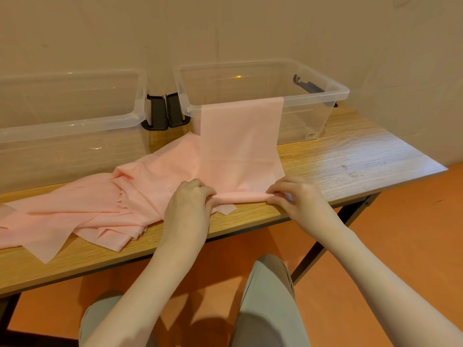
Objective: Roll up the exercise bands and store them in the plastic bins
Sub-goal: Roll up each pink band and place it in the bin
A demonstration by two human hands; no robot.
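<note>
Knees in grey trousers (270,296) sit lowest in view, under the near edge of the wooden surface (350,156). Just above them both hands work one pink band (240,146) that lies flat towards the person, its far end draped over the front rim of the right bin (335,88). The left hand (190,196) and the right hand (293,194) each have a grip on the near end of that band, fingers curled over and pinching a thin roll (240,196) that has just begun to form between them. To the left a loose heap of more pink bands (82,216) spreads across the surface, part of it under the band being rolled, in front of the left bin (135,116). Both clear bins look empty, apart from the draped end, so the task seems near its start: this is the first stretch of rolling. The next move likely calls for both hands to turn the roll forward evenly, keeping the edges square so it does not cone, and to draw the far end down off the rim as the roll nears it.
</note>
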